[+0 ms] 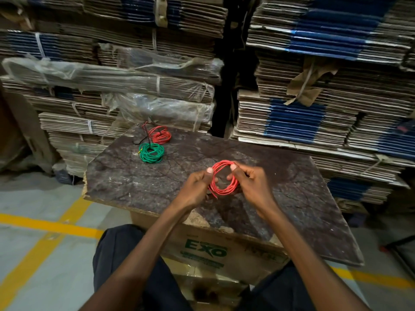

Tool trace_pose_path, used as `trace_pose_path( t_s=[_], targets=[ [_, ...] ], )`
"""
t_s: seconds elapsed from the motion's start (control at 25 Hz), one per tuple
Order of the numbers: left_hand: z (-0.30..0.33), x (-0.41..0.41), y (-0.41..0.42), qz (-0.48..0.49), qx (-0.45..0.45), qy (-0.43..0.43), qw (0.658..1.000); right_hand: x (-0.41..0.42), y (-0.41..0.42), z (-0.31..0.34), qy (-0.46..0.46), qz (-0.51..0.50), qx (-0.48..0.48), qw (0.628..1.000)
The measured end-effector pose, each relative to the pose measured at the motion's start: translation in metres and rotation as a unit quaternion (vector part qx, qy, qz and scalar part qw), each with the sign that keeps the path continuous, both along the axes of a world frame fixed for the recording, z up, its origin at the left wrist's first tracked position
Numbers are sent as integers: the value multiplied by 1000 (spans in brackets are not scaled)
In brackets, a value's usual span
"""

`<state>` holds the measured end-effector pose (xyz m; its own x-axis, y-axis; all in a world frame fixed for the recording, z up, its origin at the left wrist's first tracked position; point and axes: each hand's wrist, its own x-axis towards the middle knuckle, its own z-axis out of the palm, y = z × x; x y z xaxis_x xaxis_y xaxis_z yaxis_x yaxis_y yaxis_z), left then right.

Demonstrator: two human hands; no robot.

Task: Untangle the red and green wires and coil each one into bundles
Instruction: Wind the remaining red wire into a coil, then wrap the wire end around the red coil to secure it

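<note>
A coil of red wire is held upright above the middle of the dark board. My left hand pinches its left side, thumb on top. My right hand pinches its right side. One loose red end hangs down at the lower left of the coil. A coiled green wire bundle lies flat at the far left of the board. Just behind it lies a second coiled red bundle, with a thin dark wire beside it.
The board rests on a cardboard box printed EXO, between my knees. Tall stacks of flattened cartons stand close behind and to both sides. Grey floor with yellow lines lies to the left. A dark stand leg is at the right.
</note>
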<state>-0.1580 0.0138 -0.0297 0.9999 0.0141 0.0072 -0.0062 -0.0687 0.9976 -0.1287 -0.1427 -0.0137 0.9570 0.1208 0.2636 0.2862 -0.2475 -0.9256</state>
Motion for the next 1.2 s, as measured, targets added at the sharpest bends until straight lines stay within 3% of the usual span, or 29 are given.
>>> trace_pose_path(
  t_s=[0.2, 0.32, 0.52, 0.64, 0.8, 1.0, 1.08, 1.2],
  targets=[
    [5, 10, 29, 13, -107, -61, 992, 19, 22, -1, 34, 20, 29, 999],
    [-4, 16, 41, 35, -29, -109, 993, 33, 44, -7, 46, -3, 36, 998],
    [-11, 22, 70, 80, 101, -117, 985, 50, 82, -15, 58, 0, 45, 997],
    [-5, 25, 94, 118, 109, -131, 978, 55, 108, -12, 65, 48, 38, 996],
    [-7, 29, 135, 209, 53, -106, 971, 62, 152, 0, 126, 161, 69, 977],
    [-9, 25, 187, 298, 62, -106, 947, 90, 206, 4, 158, 273, -7, 949],
    [-12, 24, 209, 328, 66, -96, 937, 108, 228, 8, 155, 262, -32, 952],
    [-17, 20, 232, 357, 73, -75, 928, 137, 259, 9, 73, 232, -121, 962]
  ],
)
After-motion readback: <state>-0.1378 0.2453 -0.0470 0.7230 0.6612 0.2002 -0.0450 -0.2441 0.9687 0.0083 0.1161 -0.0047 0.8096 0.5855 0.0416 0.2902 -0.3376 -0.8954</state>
